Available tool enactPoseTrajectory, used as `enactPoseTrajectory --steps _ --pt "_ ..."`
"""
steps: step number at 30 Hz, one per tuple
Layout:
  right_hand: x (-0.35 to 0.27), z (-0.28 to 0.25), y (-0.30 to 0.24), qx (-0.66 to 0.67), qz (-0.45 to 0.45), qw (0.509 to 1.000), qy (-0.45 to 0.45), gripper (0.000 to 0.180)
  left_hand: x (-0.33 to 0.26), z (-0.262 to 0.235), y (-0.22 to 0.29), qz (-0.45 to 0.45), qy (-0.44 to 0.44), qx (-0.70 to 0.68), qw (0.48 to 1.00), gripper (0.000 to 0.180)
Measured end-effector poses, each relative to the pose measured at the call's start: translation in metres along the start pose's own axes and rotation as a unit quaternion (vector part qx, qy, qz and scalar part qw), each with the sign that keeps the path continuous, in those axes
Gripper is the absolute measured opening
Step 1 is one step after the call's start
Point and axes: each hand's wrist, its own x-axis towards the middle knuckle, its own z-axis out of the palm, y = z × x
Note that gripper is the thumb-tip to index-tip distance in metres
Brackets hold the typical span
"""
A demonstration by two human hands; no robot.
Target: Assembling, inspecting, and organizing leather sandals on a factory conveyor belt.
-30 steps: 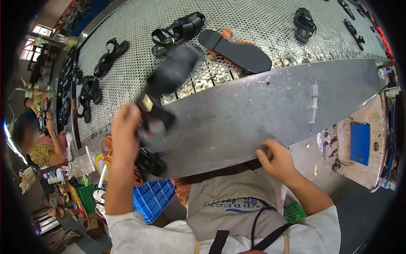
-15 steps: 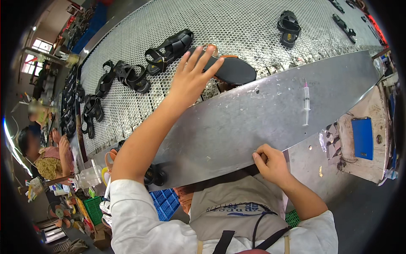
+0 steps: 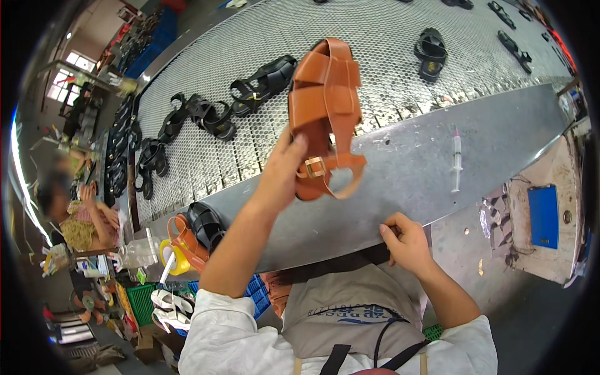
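Observation:
My left hand (image 3: 282, 172) is closed around the heel end of a brown leather sandal (image 3: 331, 103). The sandal is raised upright, toe up, its straps and gold buckle toward me. Below it runs a smooth metal ledge (image 3: 325, 206) along the edge of the perforated conveyor (image 3: 375, 31). At the ledge's near edge rests my right hand (image 3: 407, 242), its fingers curled and nothing visible in them. To the left of the raised shoe, a black sandal (image 3: 264, 84) lies on the conveyor.
A syringe (image 3: 457, 161) lies on the ledge at right. Another brown sandal (image 3: 186, 242), a black sandal (image 3: 205, 225) and a yellow roll (image 3: 177, 257) sit at left. More black sandals (image 3: 431, 53) lie across the conveyor. A co-worker (image 3: 94, 219) is at far left.
My left hand has picked up the brown sandal, which lay sole up on the conveyor, and brought it nearer with its upper toward me. My right hand has stayed by the ledge's edge.

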Motion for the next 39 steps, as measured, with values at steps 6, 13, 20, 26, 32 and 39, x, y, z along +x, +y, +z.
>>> enactPoseTrajectory --steps 6,13,20,26,32,39 --pt "-0.006 -0.003 -0.006 0.013 0.045 0.999 -0.017 0.019 -0.073 0.006 -0.028 -0.010 0.000 -0.108 0.994 0.063" --pt "0.001 -0.012 -0.012 0.014 0.075 0.997 -0.032 0.020 -0.084 0.001 -0.070 -0.028 -0.157 -0.376 0.913 0.073" --pt "0.003 -0.016 -0.023 0.047 0.127 0.987 -0.090 0.029 -0.094 0.032 -0.069 -0.003 -0.148 -0.499 0.854 0.062" --pt "0.022 0.003 -0.041 0.150 -0.111 0.981 -0.061 0.058 -0.093 0.038 -0.088 -0.027 -0.168 -0.518 0.839 0.056" --pt "0.038 0.036 -0.064 0.175 -0.103 0.962 -0.184 0.063 -0.111 0.039 -0.132 -0.104 -0.104 -0.367 0.918 0.083" --pt "0.028 0.033 -0.053 -0.016 -0.156 0.983 -0.097 0.039 -0.151 0.032 -0.149 -0.152 -0.033 -0.299 0.941 0.072"
